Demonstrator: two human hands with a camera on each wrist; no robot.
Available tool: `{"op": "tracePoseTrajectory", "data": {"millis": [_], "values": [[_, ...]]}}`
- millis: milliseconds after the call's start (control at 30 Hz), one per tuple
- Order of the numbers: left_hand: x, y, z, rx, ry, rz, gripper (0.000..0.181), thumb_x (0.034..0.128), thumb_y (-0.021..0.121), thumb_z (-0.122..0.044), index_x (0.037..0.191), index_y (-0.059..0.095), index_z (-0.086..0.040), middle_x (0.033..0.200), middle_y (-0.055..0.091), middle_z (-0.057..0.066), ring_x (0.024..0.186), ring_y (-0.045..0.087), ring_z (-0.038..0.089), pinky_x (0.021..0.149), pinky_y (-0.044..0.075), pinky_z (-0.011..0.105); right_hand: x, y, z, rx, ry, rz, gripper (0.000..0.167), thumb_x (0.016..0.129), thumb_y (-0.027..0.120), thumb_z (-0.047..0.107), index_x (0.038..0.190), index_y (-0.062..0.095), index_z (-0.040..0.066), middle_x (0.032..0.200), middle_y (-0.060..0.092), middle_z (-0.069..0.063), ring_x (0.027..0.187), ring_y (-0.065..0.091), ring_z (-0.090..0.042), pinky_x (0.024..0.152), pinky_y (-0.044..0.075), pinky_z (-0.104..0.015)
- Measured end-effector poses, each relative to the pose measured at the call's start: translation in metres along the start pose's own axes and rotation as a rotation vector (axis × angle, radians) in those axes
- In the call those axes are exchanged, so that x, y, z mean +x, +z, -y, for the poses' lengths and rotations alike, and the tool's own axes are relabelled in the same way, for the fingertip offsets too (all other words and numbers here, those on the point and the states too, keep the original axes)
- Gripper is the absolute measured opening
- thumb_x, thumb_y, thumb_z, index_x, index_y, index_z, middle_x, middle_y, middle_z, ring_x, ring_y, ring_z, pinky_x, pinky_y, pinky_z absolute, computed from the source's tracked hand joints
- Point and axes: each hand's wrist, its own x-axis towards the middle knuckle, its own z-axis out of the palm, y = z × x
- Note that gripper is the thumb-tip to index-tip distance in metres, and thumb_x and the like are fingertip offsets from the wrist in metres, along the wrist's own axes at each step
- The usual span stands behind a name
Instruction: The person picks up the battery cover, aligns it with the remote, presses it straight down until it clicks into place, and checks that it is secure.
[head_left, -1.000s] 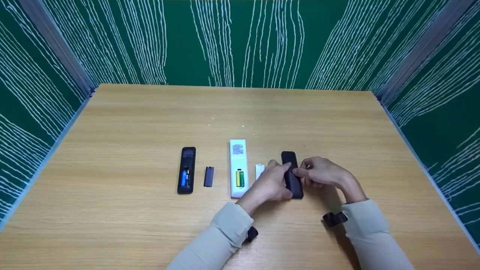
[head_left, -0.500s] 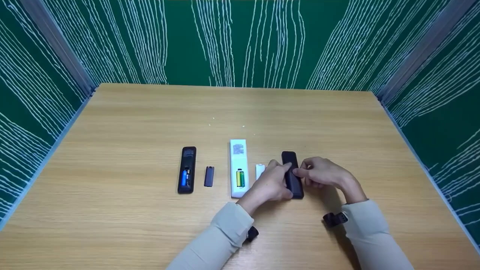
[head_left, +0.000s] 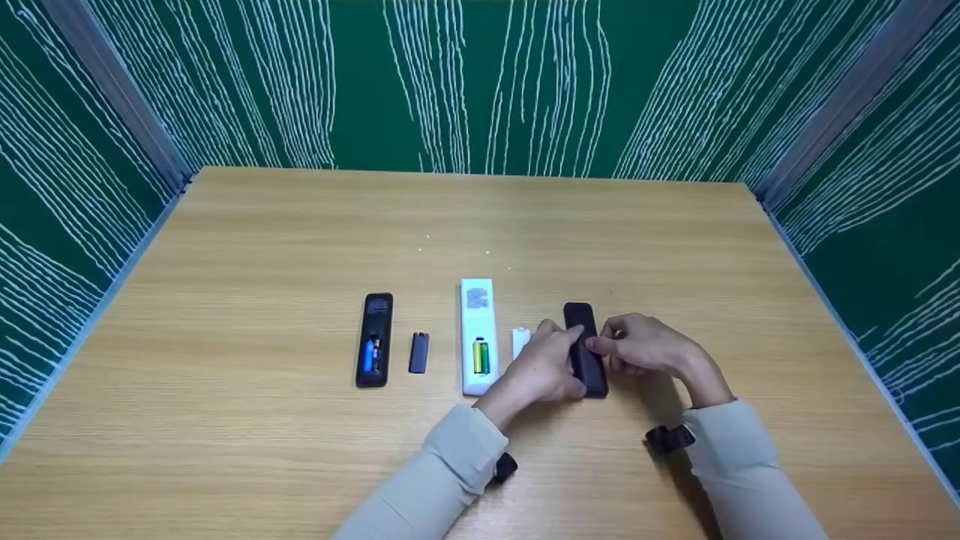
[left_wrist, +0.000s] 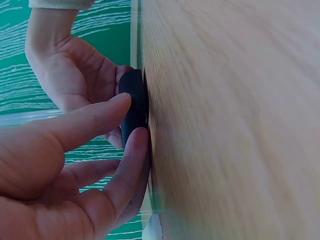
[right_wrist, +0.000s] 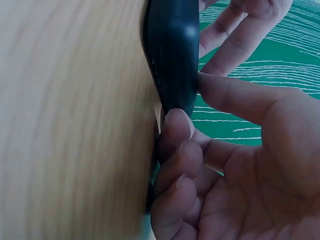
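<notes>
A black remote control (head_left: 591,367) lies on the table at the right end of a row. My left hand (head_left: 545,364) holds it from the left, one fingertip on its top and the thumb by its near end. From the right, my right hand (head_left: 643,345) pinches its edge, with the thumb on top. In the left wrist view the remote (left_wrist: 135,107) stays close to the tabletop between both hands. The right wrist view has its rounded dark side (right_wrist: 172,50) near the curled right fingers (right_wrist: 175,165). The remote's underside is hidden.
A white remote (head_left: 476,322) with exposed green and yellow batteries lies left of my left hand. A white battery cover (head_left: 520,339) is partly hidden by that hand. Further left are a dark battery cover (head_left: 418,352) and another black remote (head_left: 375,322) with its battery compartment uncovered.
</notes>
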Motion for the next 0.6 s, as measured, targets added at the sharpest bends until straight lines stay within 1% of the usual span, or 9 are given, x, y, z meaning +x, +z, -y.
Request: {"op": "tracePoseTrajectory", "data": {"millis": [100,200,400,467,600], "values": [[0.0,0.0,0.001,0.004,0.011,-0.001,0.096,0.074,0.091,-0.001,0.159,0.047,-0.003,0.135,0.054,0.014,0.11,0.056,0.02,0.101,0.05,0.022,0.0,0.0,0.0,-0.002,-0.006,0.004,0.033,0.104,0.065,0.037,0.096,0.063,0.006,0.073,0.066,-0.002,0.061,0.058,-0.014,0.056,0.05,-0.028],[0.0,0.0,0.001,0.009,0.006,-0.002,0.096,0.0739,0.09,-0.001,0.159,0.047,-0.003,0.135,0.054,0.014,0.11,0.056,0.02,0.101,0.05,0.022,-0.001,-0.001,0.0,-0.013,-0.021,0.007,0.033,0.105,0.065,0.037,0.096,0.063,0.005,0.074,0.065,-0.002,0.062,0.058,-0.014,0.057,0.05,-0.029],[0.001,0.0,-0.002,0.011,-0.034,0.008,0.096,0.0754,0.09,-0.002,0.161,0.046,-0.007,0.137,0.052,0.012,0.107,0.055,0.017,0.097,0.049,0.019,-0.004,-0.008,-0.001,-0.036,-0.048,0.027,0.034,0.107,0.062,0.036,0.096,0.064,0.004,0.076,0.066,-0.003,0.065,0.06,-0.017,0.059,0.052,-0.03],[0.001,0.0,-0.003,-0.004,-0.045,0.01,0.097,0.0756,0.09,-0.001,0.161,0.045,-0.008,0.138,0.052,0.011,0.106,0.055,0.017,0.096,0.049,0.02,-0.005,-0.01,-0.002,-0.035,-0.052,0.038,0.033,0.107,0.062,0.035,0.097,0.064,0.003,0.077,0.066,-0.003,0.066,0.06,-0.018,0.06,0.052,-0.03],[0.0,0.0,-0.003,-0.014,-0.06,0.015,0.097,0.0764,0.09,-0.001,0.162,0.045,-0.009,0.14,0.052,0.011,0.108,0.055,0.017,0.098,0.049,0.02,-0.005,-0.012,-0.004,-0.041,-0.06,0.058,0.031,0.106,0.062,0.033,0.099,0.066,0.003,0.078,0.065,-0.004,0.067,0.06,-0.018,0.06,0.052,-0.03]]}}
